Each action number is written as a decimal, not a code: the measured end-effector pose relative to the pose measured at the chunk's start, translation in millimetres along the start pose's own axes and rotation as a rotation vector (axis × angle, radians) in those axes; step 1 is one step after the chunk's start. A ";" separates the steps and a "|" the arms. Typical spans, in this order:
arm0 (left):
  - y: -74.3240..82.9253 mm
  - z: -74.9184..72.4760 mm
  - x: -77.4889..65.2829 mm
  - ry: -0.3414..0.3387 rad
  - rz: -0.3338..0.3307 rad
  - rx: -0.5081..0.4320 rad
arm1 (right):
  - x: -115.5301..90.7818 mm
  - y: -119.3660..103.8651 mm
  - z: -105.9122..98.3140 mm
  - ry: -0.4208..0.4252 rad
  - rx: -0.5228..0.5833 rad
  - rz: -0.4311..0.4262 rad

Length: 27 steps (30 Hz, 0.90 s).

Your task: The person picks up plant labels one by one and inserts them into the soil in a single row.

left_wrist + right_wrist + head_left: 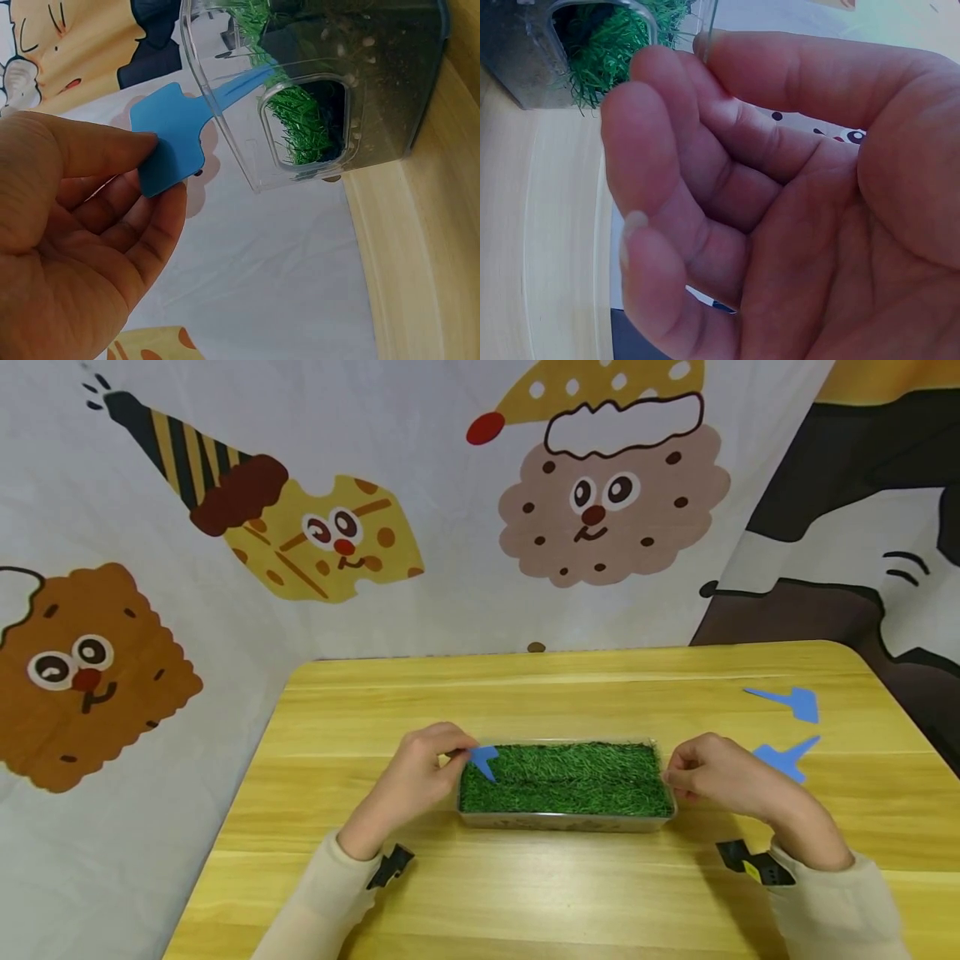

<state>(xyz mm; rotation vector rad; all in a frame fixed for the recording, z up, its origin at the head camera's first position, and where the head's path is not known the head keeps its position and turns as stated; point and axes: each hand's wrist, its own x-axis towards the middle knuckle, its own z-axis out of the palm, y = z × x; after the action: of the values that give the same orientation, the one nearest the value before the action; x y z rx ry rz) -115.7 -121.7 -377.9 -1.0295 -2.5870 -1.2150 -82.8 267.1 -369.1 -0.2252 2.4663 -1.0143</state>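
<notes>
In the head view, a clear plastic box [566, 822] with green artificial grass [577, 777] across its top lies between the two hands. My left hand [416, 777] pinches the broad head of a blue plant label [483, 758] between thumb and fingers. In the left wrist view, the label's pointed stem [236, 88] reaches over the box's rim at the grass. At the box's right end, my right hand [723, 777] pinches the rim with thumb and fingertips. The right wrist view shows the clear wall [711, 30] between that thumb and forefinger.
Two more blue pieces lie on the table to the right: one plant label [804, 703] near the back and another blue piece [783, 760] partly behind the right hand. A cartoon-printed cloth [465, 610] hangs behind the wooden table [555, 885].
</notes>
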 end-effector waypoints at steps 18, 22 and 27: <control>0.0 -0.5 1.0 -0.025 0.117 0.116 | 0.0 -2.0 -0.8 0.004 -0.021 -0.002; 0.4 1.8 0.8 -0.040 0.122 0.136 | 0.1 -2.1 -1.4 0.000 -0.018 0.002; 1.3 4.4 0.5 -0.055 0.129 0.160 | 0.3 -2.5 -1.1 0.000 -0.017 0.004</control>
<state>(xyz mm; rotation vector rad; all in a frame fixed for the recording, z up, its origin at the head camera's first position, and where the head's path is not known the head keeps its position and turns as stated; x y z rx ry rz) -114.5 -117.7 -379.8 -1.1892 -2.5624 -0.9466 -83.6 266.0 -366.7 -0.2258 2.4751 -0.9921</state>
